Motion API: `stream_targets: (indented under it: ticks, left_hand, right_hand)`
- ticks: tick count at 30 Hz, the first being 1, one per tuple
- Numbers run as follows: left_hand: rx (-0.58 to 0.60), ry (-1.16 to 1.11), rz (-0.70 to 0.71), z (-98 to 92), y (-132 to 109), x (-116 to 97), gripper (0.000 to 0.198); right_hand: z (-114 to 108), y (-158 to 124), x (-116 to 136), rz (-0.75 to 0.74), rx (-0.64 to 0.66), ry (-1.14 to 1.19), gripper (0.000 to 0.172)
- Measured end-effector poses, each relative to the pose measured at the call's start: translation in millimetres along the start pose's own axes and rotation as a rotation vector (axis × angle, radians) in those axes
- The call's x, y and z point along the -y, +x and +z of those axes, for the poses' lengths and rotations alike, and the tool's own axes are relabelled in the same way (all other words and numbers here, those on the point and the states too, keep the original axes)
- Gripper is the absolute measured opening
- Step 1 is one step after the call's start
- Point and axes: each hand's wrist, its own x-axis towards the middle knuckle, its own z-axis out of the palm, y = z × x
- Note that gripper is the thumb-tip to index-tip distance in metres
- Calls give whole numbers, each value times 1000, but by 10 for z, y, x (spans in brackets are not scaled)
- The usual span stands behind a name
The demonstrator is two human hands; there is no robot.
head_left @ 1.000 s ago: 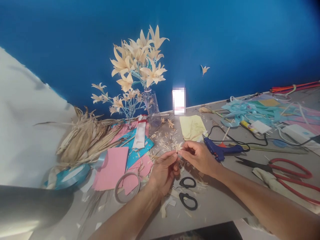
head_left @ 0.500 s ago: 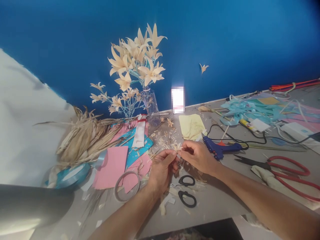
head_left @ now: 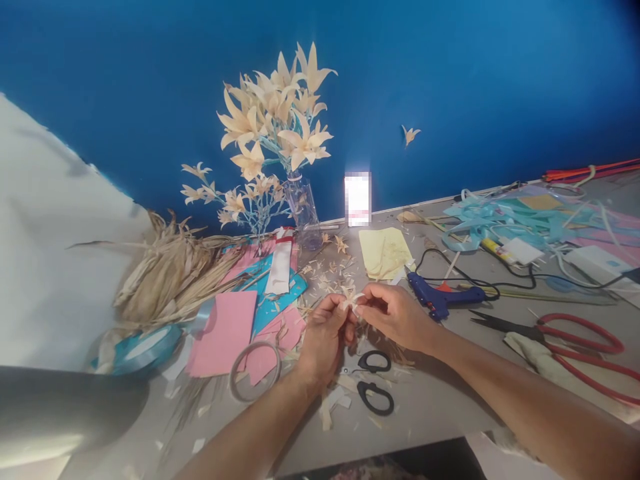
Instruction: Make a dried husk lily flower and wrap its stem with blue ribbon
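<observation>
Between my fingertips is a small cream flower (head_left: pixel 353 303) with narrow petals. My left hand (head_left: pixel 324 333) pinches it from the left, fingers curled around its base. My right hand (head_left: pixel 395 313) comes in from the other side, thumb and forefinger closed on a petal. Just below the hands lie black-handled scissors (head_left: pixel 375 381), their blades partly under my left hand. Cream scraps (head_left: pixel 335 272) are scattered beyond my fingers. A blue glue gun (head_left: pixel 440 295) rests to the right of my right hand.
Cream flowers (head_left: pixel 280 113) stand in a clear bottle (head_left: pixel 304 217) by the blue wall. Pink paper (head_left: pixel 223 333), a tape roll (head_left: pixel 255 371) and dried husks (head_left: pixel 160 273) lie left. Red-handled shears (head_left: pixel 580 340), a yellow cloth (head_left: pixel 385 253) and blue ribbon (head_left: pixel 520 223) are on the right.
My fingers have shifted slightly around the small flower, which now shows lower and turned between them. The view has moved a little; the things on the table stay put.
</observation>
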Motion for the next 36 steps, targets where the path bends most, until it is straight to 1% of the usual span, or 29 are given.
stream_targets:
  ticks: [2,5,7,10,12,13,15,17,19,21,23,26,29,31,33,34,36]
  left_hand:
    - [5,35,44,-4,8,7,31]
    - [22,111,122,-9,2,12,31]
    - [30,176,180,-17,-13,11,30]
    - [25,322,303,-48,-40,-15,26]
    - [24,476,444,-81,-54,-62,24]
    - [34,564,538,-99,-59,-95,22]
    - [92,739,743,-130,-68,-173,18]
    - [165,857,915,-151,-75,-244,15]
    - [215,933,1028,-162,-83,-291,19]
    - [238,1000,1085,-168,-92,-308,24]
    - [253,1050,1100,-173,-98,-304,26]
    - [272,1083,1080,-189,-92,-289,26]
    - [288,1070,1049,-210,-78,-293,25]
    - [296,1033,1016,-213,-80,-307,24]
    - [288,956,941,-201,-95,-317,21]
    - [271,892,873,-189,-104,-317,18]
    - [216,687,665,-155,-119,-300,15]
  right_hand:
    - [2,-10,-9,-41,-20,-67,15]
    - [3,-22,-32,-105,-32,-89,11]
    - [5,-26,-60,-175,-57,-103,8]
    - [9,-20,-108,-312,-113,-131,9]
    - [7,-13,-124,-400,-139,-120,11]
    - [4,-10,-124,-441,-147,-104,11]
    - [-8,-6,-109,-500,-155,-59,12]
    - [-24,-6,-79,-513,-154,-17,15]
    - [-43,-8,-45,-502,-154,15,18]
    - [-64,-9,-19,-511,-154,28,21]
    - [-82,-8,-8,-546,-163,14,21]
    - [-103,4,-28,-613,-203,-46,19]
    - [-118,23,-66,-707,-218,-99,26]
    - [-134,29,-73,-739,-210,-99,30]
    - [-156,21,-51,-701,-178,-55,27]
    - [-169,12,-28,-647,-148,-18,24]
    - [-191,-12,31,-460,-58,90,16]
